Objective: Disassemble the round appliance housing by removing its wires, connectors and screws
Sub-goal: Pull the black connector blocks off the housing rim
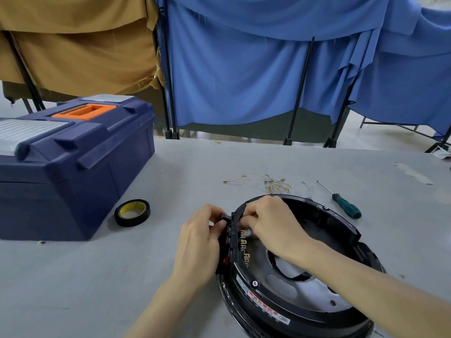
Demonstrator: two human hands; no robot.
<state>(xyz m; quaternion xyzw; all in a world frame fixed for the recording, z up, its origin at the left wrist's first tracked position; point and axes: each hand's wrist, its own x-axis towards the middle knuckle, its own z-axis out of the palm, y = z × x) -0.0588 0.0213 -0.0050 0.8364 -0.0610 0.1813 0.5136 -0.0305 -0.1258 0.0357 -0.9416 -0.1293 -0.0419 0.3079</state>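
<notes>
Disassembly work sits toward the near edge of the desk point(97, 276), right of its middle, where the round appliance housing point(266, 304) lies flat with its open side up. Both hands meet at the left side of its rim. The left hand point(197, 242) is outside the housing, its fingers and thumb curled and pinching the black terminal block point(231, 237) that stands along the rim. The right hand point(271, 223) reaches in over the housing from the right, fingers curled tight against the inner face of the rim and pinching a small white connector point(248, 232), mostly hidden under them. Beyond the housing, toward the far edge, loose wires with brass terminals point(275, 185) lie in a small heap, and a green-handled screwdriver point(346, 206) lies just beside the housing's far right rim. A roll of black tape point(132, 212) lies flat left of the hands, near a closed blue toolbox point(73, 154) that occupies the left edge.
</notes>
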